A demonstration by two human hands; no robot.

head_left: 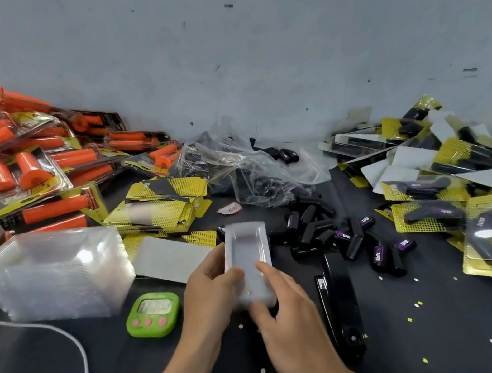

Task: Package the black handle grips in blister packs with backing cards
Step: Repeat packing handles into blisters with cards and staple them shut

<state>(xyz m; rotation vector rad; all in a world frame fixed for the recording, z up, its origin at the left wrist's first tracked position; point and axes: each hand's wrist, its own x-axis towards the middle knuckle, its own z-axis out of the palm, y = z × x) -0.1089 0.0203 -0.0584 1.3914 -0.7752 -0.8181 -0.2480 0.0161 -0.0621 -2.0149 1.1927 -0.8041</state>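
Both my hands hold a clear plastic blister shell [246,245] over the middle of the black table. My left hand [211,294] grips its left edge and my right hand [280,315] pinches its near end, thumb on top. The shell looks empty. Loose black handle grips [351,240] with purple labels lie scattered just right of the shell. A stack of clear blister shells [56,272] stands to the left. Yellow backing cards [159,208] are piled behind it, and one card lies face down [169,260] beside my left hand.
A black stapler [341,304] lies right of my right hand. A green timer [153,314] sits at the left, beside a white cable [76,347]. Packed black grips [470,196] pile at the right, orange packed grips [24,166] at the back left, a plastic bag [247,166] behind.
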